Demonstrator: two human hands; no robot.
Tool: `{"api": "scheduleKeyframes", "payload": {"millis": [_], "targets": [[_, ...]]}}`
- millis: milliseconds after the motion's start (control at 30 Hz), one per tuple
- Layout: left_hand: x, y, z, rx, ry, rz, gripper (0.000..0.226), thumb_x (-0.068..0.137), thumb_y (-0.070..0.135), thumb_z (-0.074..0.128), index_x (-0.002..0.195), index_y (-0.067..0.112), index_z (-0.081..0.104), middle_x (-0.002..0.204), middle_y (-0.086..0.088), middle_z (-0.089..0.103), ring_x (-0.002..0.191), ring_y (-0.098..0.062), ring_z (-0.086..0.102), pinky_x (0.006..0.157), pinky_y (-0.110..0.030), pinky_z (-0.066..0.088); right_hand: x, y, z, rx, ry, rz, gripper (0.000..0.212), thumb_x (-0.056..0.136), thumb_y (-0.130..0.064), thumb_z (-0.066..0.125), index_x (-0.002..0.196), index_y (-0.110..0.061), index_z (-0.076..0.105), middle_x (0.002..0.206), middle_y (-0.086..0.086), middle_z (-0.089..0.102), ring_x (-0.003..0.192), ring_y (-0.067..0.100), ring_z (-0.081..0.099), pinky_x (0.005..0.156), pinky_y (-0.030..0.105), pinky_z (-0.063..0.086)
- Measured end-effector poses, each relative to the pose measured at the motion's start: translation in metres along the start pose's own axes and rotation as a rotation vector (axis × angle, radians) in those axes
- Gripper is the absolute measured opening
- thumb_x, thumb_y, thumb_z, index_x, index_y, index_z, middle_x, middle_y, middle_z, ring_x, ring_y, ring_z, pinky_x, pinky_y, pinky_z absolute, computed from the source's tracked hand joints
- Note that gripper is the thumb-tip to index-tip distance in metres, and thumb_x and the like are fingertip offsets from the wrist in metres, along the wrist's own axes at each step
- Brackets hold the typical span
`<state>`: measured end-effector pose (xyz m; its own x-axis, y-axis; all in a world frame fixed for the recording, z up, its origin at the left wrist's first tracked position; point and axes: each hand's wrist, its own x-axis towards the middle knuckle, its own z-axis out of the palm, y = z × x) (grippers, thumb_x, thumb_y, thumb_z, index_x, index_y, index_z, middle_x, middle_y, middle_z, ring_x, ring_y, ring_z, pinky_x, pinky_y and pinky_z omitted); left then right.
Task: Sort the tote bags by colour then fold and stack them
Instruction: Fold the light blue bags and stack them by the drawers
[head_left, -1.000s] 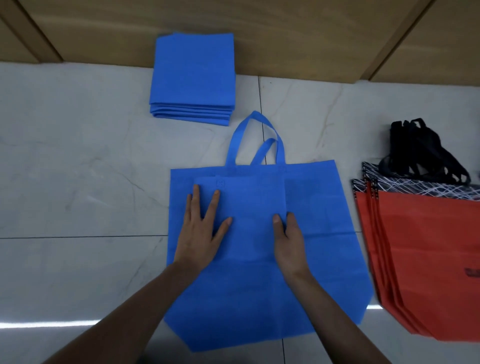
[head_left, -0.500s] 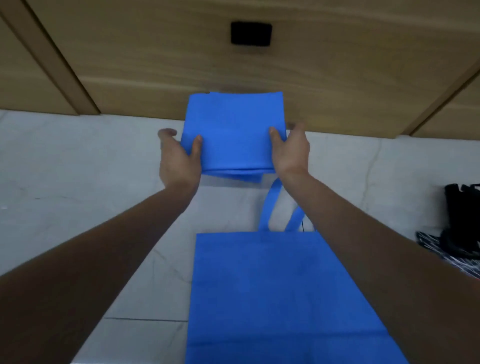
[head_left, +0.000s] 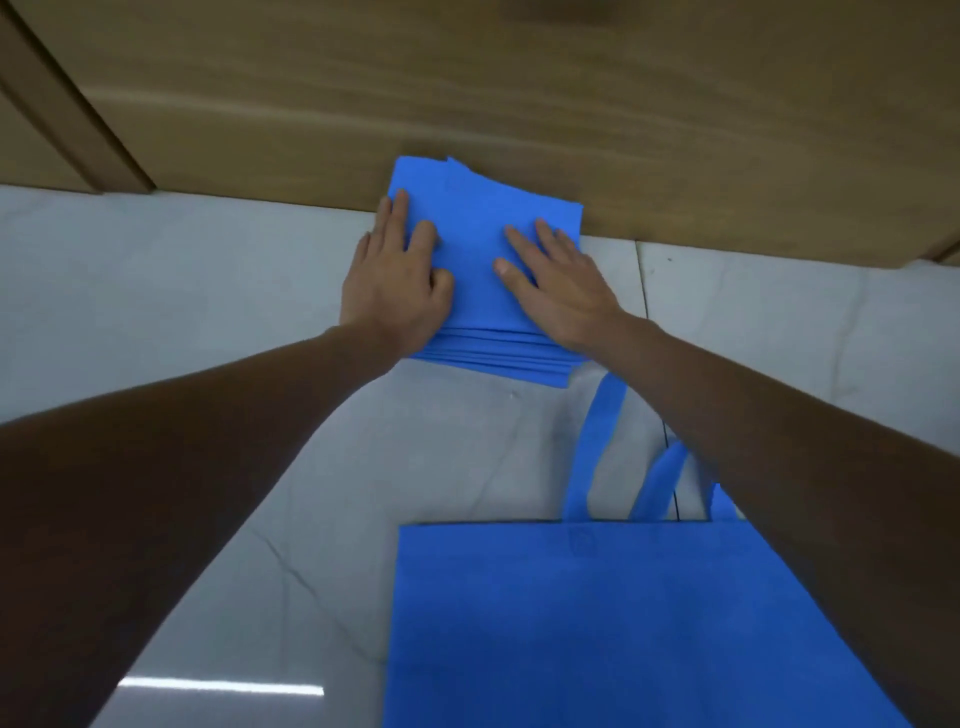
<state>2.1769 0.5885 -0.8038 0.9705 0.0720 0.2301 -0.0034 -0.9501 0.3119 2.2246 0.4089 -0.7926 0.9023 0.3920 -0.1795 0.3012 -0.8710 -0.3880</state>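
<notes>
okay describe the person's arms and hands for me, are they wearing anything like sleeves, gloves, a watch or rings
Both forearms are bare as far as the picture reaches, with no sleeve edge in view. The left hand and the right hand wear no gloves. No watch, band or ring shows on either wrist or on the visible fingers. Nails look short and unpainted.

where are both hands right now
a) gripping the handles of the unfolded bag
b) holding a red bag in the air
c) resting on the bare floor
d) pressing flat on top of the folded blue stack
d: the left hand and right hand lie palm-down on the folded blue stack by the wooden panel, while the unfolded blue bag lies untouched nearer the camera.
</notes>
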Motion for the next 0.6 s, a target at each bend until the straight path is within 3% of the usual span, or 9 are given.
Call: {"api": "scheduleKeyframes", "payload": {"millis": [133, 300, 367, 500, 600], "targets": [[-0.011, -0.013, 0.032, 0.037, -0.011, 0.012, 0.066, 0.086, 0.053, 0.019, 0.143, 0.024, 0.037, 0.154, -0.018, 0.016, 0.143, -0.031, 0.015, 0.110, -0.040, 0.026, -0.009, 0.001, 0.028, -0.209, 0.219, -0.008, 0.053, 0.096, -0.056, 0.025, 0.147, -0.043, 0.017, 0.160, -0.001, -0.001, 0.146, 0.025, -0.004, 0.116, 0.045, 0.002], [-0.011, -0.011, 0.037, 0.087, 0.023, 0.007, 0.059, 0.090, 0.052, 0.023, 0.141, 0.029, 0.039, 0.152, -0.018, 0.023, 0.141, -0.032, 0.023, 0.106, -0.041, 0.031, -0.005, 0.002, 0.033, -0.224, 0.257, 0.020, 0.050, 0.096, -0.055, 0.028, 0.145, -0.044, 0.026, 0.160, -0.004, 0.004, 0.146, 0.024, -0.003, 0.116, 0.047, 0.002], [-0.009, -0.007, 0.034, 0.143, -0.049, 0.010, 0.060, 0.090, 0.053, 0.020, 0.144, 0.029, 0.033, 0.154, -0.020, 0.017, 0.142, -0.034, 0.019, 0.109, -0.044, 0.025, -0.005, 0.001, 0.032, -0.272, 0.270, 0.048, 0.050, 0.096, -0.054, 0.026, 0.145, -0.043, 0.025, 0.160, -0.003, 0.005, 0.146, 0.025, -0.002, 0.115, 0.048, 0.000], [-0.001, 0.015, 0.011, 0.418, -0.317, -0.101, 0.058, 0.098, 0.049, 0.013, 0.149, 0.029, -0.003, 0.155, -0.018, -0.012, 0.144, -0.030, -0.007, 0.114, -0.049, -0.001, -0.009, -0.017, 0.022, -0.485, 0.163, 0.093, 0.053, 0.098, -0.052, 0.014, 0.149, -0.038, 0.011, 0.160, 0.004, -0.003, 0.145, 0.032, -0.011, 0.113, 0.051, -0.013], [-0.008, 0.049, -0.022, 0.453, -0.319, -0.097, 0.057, 0.100, 0.045, 0.016, 0.150, 0.023, 0.002, 0.156, -0.016, -0.005, 0.144, -0.031, -0.006, 0.113, -0.052, -0.002, -0.019, -0.038, 0.004, -0.541, 0.107, 0.107, 0.054, 0.100, -0.048, 0.009, 0.151, -0.031, 0.006, 0.159, 0.009, -0.006, 0.144, 0.032, -0.013, 0.112, 0.052, -0.013]]}}
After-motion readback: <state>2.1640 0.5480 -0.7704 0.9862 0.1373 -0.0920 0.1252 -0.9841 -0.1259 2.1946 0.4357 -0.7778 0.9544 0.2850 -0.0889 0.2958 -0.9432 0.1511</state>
